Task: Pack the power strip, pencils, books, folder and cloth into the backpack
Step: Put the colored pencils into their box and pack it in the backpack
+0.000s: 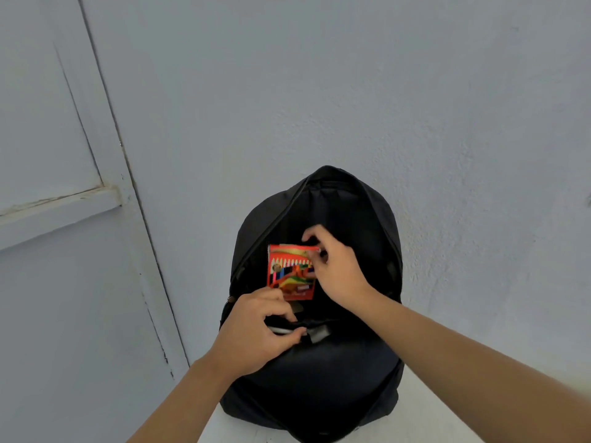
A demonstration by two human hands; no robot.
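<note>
A black backpack (319, 378) stands upright against the wall with its main compartment unzipped and gaping. My right hand (335, 270) pinches the top right corner of a red box of coloured pencils (287, 270) and holds it inside the opening, upright. My left hand (259, 334) grips the front edge of the opening, fingers curled over the fabric, pulling it towards me. A thin pale object lies under my left fingers just inside the rim; I cannot tell what it is. The power strip, books, folder and cloth are not in view.
A pale blue-grey wall (415, 107) rises right behind the backpack. A door with a panelled frame (64, 193) of the same colour fills the left side. The backpack rests on a light surface (431, 420) at the bottom.
</note>
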